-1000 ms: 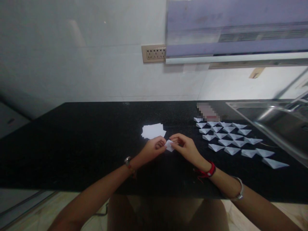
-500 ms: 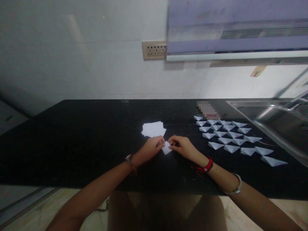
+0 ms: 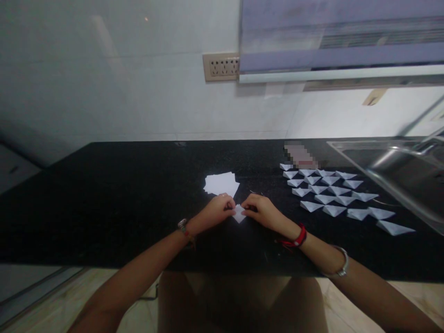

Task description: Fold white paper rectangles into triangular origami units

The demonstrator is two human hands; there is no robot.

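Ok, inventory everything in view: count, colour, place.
Counter: one, black, foreground
Held paper: one, white, mid-counter
Paper stack: one, white, behind held paper
Folded papers: about twenty, white, counter's right
Pixelated patch: one, pinkish, counter's back right
Sink: one, silver, far right
Wall: one, white, background
Socket panel: one, beige, on wall
Overhead unit: one, purple, upper right
Wristwear: several, silver and red, both arms
Left hand: one, bare, paper's left
Right hand: one, bare, paper's right

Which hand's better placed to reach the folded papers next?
Right, likely: the right hand is nearer the folded papers; the left hand is by the paper stack. Both hold the small paper.
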